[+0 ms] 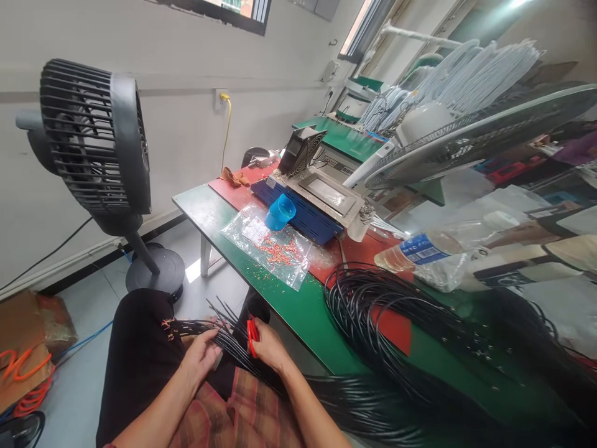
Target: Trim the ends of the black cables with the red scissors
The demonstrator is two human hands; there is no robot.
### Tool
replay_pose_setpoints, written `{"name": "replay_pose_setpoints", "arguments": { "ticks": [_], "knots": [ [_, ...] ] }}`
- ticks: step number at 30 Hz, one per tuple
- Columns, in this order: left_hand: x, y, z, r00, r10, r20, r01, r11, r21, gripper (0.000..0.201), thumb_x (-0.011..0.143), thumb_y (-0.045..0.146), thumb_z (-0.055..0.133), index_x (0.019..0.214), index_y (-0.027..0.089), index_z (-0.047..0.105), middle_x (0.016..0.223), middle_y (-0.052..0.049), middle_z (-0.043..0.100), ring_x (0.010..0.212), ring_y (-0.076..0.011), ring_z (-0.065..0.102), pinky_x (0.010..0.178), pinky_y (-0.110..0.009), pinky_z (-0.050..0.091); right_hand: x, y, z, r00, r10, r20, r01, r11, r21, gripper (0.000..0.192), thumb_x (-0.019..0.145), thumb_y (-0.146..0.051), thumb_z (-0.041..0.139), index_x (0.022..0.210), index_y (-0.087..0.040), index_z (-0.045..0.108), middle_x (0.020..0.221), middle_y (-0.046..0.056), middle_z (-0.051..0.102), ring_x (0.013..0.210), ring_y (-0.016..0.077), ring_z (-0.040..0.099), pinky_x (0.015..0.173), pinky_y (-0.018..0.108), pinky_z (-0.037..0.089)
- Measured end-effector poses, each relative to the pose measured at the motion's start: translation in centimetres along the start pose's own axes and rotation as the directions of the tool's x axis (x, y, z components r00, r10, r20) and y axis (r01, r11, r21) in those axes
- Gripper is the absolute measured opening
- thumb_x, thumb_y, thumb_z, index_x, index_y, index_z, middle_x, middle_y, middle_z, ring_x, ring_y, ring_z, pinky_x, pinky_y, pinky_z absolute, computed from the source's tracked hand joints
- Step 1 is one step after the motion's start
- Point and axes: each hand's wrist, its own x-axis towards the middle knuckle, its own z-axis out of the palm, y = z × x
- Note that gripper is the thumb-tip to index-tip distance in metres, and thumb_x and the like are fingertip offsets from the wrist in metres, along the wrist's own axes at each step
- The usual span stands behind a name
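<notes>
Left hand [202, 358] curls loosely around black cables [239, 354] over the lap [140, 348], right hand [269, 346] closes round a red-handled tool [252, 338]; I'd spread the strands and mind those fingertips near its tip

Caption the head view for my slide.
Left hand holding thin black cables, right hand gripping a red-handled tool, beside a green-topped table.

At lower centre, the cables [236, 351] have smooth, glossy black plastic sheaths, the tool [253, 337] has slick red plastic handles, and the plaid cloth [256, 404] looks matt. Mid-frame, the bag [298, 277] is shiny clear plastic, the cup [280, 213] smooth plastic. At lower left, the box [18, 320] is matt cardboard.
</notes>
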Motion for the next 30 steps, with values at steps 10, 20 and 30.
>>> {"name": "replay_pose_setpoints", "arguments": {
  "ticks": [10, 20, 30],
  "knots": [
    [-3.0, 1.7, 1.3, 0.971, 0.038, 0.234, -0.023, 0.998, -0.066, 0.056, 0.073, 0.004, 0.054, 0.127, 0.014, 0.043, 0.097, -0.010, 0.074, 0.107, -0.0242, 0.060, 0.096, -0.036, 0.045, -0.8, -1.9, 0.1, 0.991, -0.133, -0.003, 0.107, 0.778, 0.619, 0.018, 0.063, -0.018, 0.055, 0.078, -0.019, 0.045, 0.069, -0.005, 0.045, 0.061, 0.0094, 0.042, 0.057, 0.020, 0.036],
    [-2.4, 2.0, 0.4, 0.985, 0.053, 0.165, -0.057, 0.998, 0.020, 0.028, 0.070, 0.004, 0.054, 0.095, 0.017, 0.060, 0.084, -0.004, 0.074, 0.093, -0.0176, 0.065, 0.089, -0.030, 0.047, -1.9, -3.9, 0.6, 0.870, -0.219, -0.443, 0.331, 0.923, 0.195, 0.005, 0.073, -0.015, 0.045, 0.073, -0.018, 0.049, 0.066, -0.001, 0.051, 0.060, 0.0123, 0.045, 0.059, 0.022, 0.035],
    [-5.2, 2.5, -0.2, 0.952, -0.258, 0.164, 0.175, 0.900, 0.398, 0.039, 0.059, 0.016, 0.075, 0.094, 0.003, 0.062, 0.088, -0.022, 0.072, 0.079, -0.0301, 0.069, 0.080, -0.043, 0.048, -4.1, -6.3, -2.3, 0.827, -0.248, -0.504, 0.463, 0.810, 0.361, 0.007, 0.078, -0.024, 0.053, 0.078, -0.018, 0.050, 0.077, 0.001, 0.057, 0.065, 0.0115, 0.051, 0.063, 0.020, 0.041]
  ]
}}
